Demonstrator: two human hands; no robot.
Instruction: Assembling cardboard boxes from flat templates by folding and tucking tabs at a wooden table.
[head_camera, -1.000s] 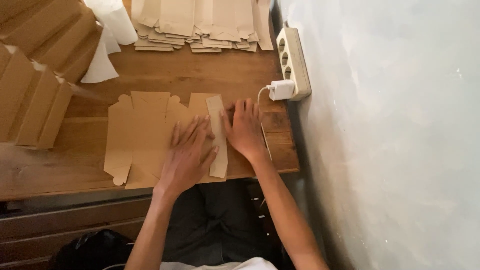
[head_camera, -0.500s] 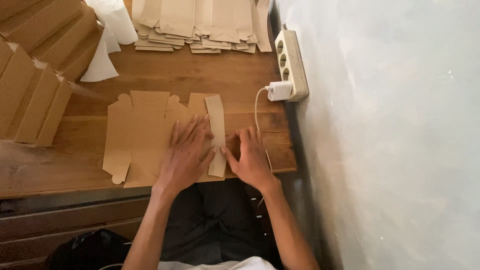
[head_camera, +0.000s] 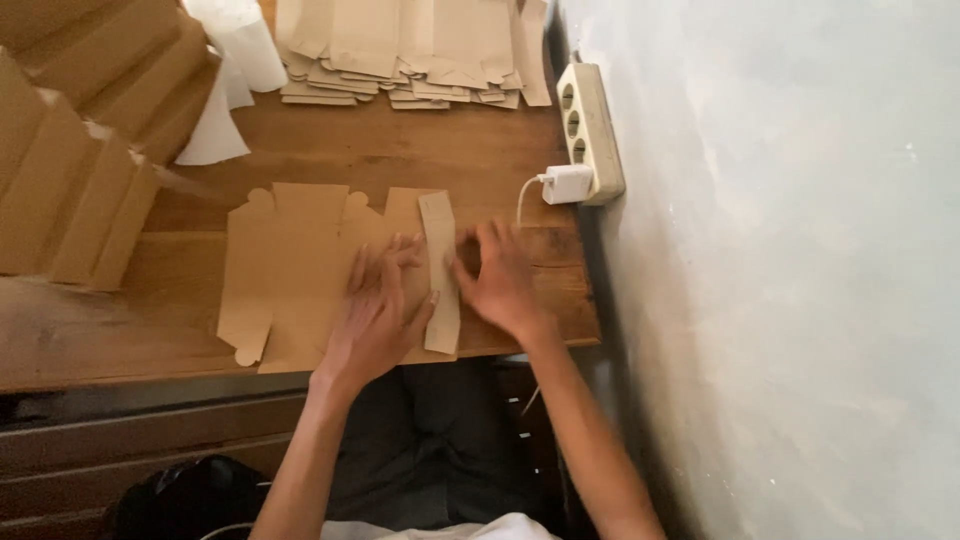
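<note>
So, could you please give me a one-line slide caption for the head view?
Left hand flat on cardboard blank, right hand at its folded flap, on wooden table.

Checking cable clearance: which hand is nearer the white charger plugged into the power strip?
Right. The right hand lies just below-left of the white charger; the left hand rests farther left, flat on the cardboard blank.

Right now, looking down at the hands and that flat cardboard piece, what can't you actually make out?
Head view only:
- Cardboard blank: its middle is hidden under the left hand.
- Folded flap: whether the right hand grips or only presses it.
- Charger cable: the table edge hides its end.
- Stack of blanks: cut off by the top edge.
</note>
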